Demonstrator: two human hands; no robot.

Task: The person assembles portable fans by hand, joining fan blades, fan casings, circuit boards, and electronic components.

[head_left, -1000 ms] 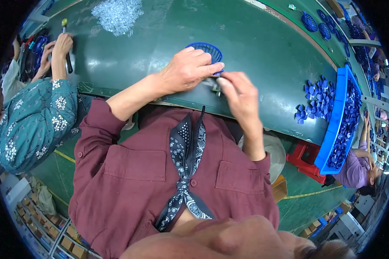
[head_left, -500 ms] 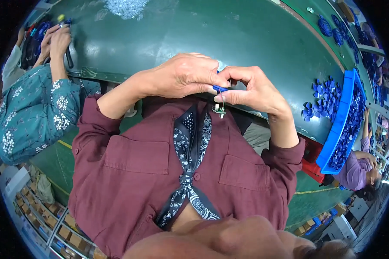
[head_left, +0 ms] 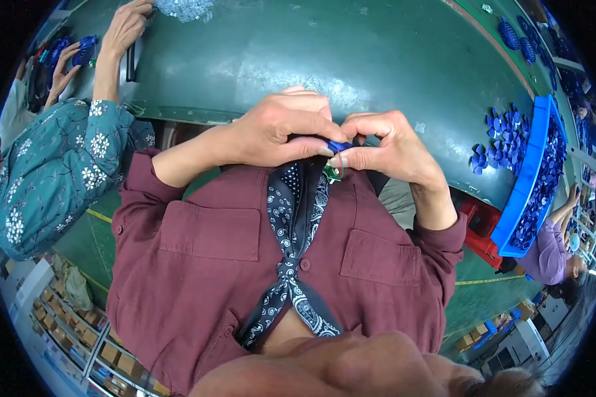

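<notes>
Between my two hands, close in front of my chest at the table's near edge, is a small blue plastic part (head_left: 338, 146), mostly covered by fingers. My left hand (head_left: 290, 126) pinches its left side with thumb and fingers. On the other side, my right hand (head_left: 385, 142) grips it, thumb pressed on the near face. A small green circuit board (head_left: 332, 173) with white pieces dangles just below the thumbs, seemingly by a thin wire. The exact shape of the blue part is hidden.
A long blue tray (head_left: 504, 228) heaped with blue parts stands at the right edge, beside a loose pile of blue pieces (head_left: 508, 135). Clear small parts (head_left: 184, 8) lie at the far left. A co-worker's hand (head_left: 127, 28) reaches there. A red stool (head_left: 478, 231) sits below the tray.
My hands have moved slightly nearer my body, and the circuit board has turned beneath them. The co-worker at left has stretched one hand toward the clear parts.
</notes>
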